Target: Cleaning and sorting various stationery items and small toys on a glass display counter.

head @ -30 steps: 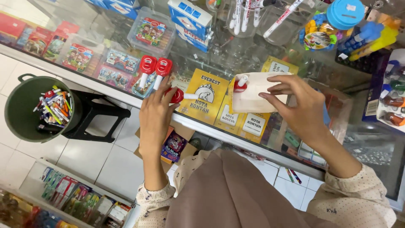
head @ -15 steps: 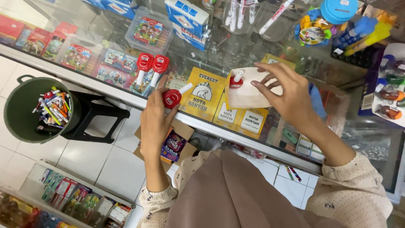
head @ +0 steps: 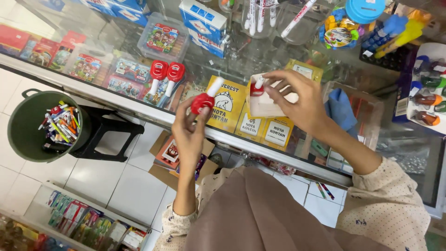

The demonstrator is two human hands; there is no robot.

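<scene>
My left hand (head: 189, 132) holds a small red-and-white tool (head: 206, 97) with a red head and white handle, lifted just above the glass counter (head: 139, 109). My right hand (head: 299, 100) grips a white box (head: 262, 100) that has another red-and-white tool (head: 257, 86) sticking out of its open top. Two more matching red-and-white tools (head: 163, 78) lie side by side on the glass to the left of my left hand. The hands are a short gap apart.
Yellow receipt booklets (head: 232, 104) lie under the glass. A blue-and-white carton (head: 202, 21), a clear case of cards (head: 162, 39), a pen jar (head: 260, 14) and bright toys (head: 344, 30) crowd the counter top. A green bucket of pens (head: 44, 125) sits on a black stool (head: 109, 137).
My left hand has drawn the red-and-white tool away from the box, toward me and to the left. My right hand has kept hold of the box and shifted slightly.
</scene>
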